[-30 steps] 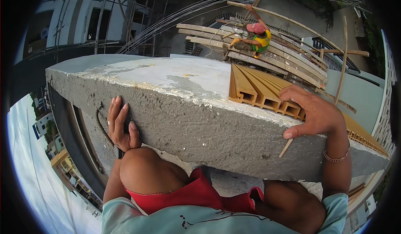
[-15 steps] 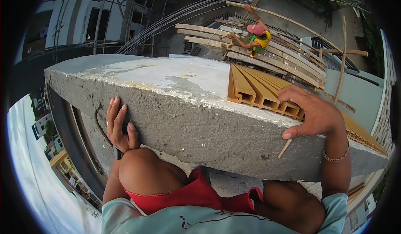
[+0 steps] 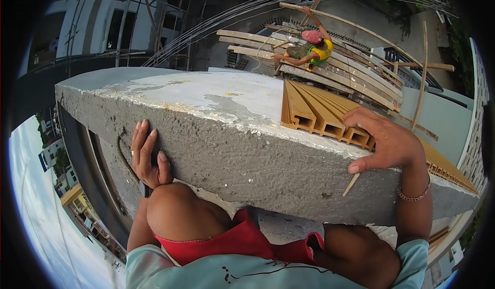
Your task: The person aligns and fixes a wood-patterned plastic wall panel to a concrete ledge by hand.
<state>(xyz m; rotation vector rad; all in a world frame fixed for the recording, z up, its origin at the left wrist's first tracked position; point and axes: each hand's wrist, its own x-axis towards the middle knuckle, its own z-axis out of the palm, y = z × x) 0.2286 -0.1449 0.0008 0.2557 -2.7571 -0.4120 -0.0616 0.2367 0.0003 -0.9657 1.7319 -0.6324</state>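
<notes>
My left hand (image 3: 148,155) rests against the rough grey side of the concrete ledge (image 3: 247,160), fingers up and slightly apart, holding nothing. At the right, my right hand (image 3: 382,140) lies over the ledge's edge, its fingers spread on the end of the brown grooved panels (image 3: 322,114) and its thumb down on the grey face. Below that thumb a thin wooden sliver (image 3: 351,184) sticks out at a slant. Peeling white paint covers part of the ledge top.
Beyond the ledge, lower down, a co-worker (image 3: 320,49) in a red cap and yellow-green top sits on a platform of wooden planks (image 3: 356,77). Wooden poles (image 3: 424,77) frame it. Cables (image 3: 216,23) stretch above the street. Bamboo scaffolding (image 3: 124,26) stands at upper left.
The co-worker's body and head have shifted slightly left, and one arm now reaches further left to the plank ends. My two hands have stayed in place.
</notes>
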